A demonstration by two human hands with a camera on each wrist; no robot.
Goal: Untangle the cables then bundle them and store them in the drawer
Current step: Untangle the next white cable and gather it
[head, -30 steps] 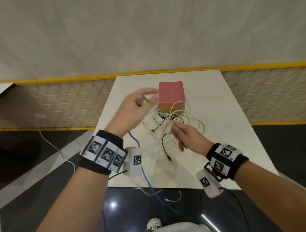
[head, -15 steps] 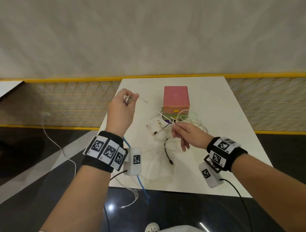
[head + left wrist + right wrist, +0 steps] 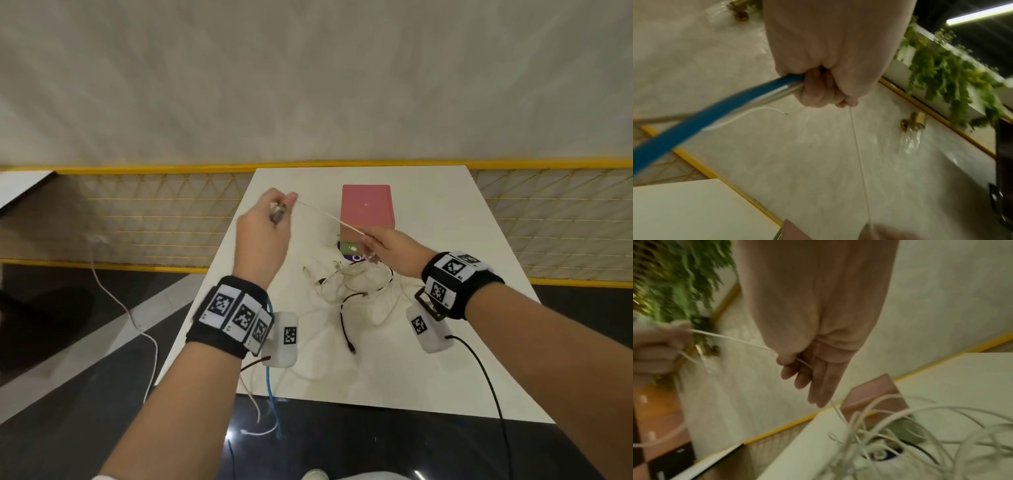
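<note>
While the left hand [image 3: 263,233] is gripping a white cable [image 3: 329,216] taut, the right hand [image 3: 394,250] is pinching it above the tangle [image 3: 356,281]; pulling harder risks tightening knots.

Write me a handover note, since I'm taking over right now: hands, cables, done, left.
Left hand: raised, grips one end of a white cable plus a blue cable.
Right hand: pinches the same white cable, stretched taut between the hands.
Tangle of white cables and one black cable lies on the table before the pink drawer box.
Done: one white cable partly pulled free.
Left: finish untangling, bundle, store in the drawer box.
</note>
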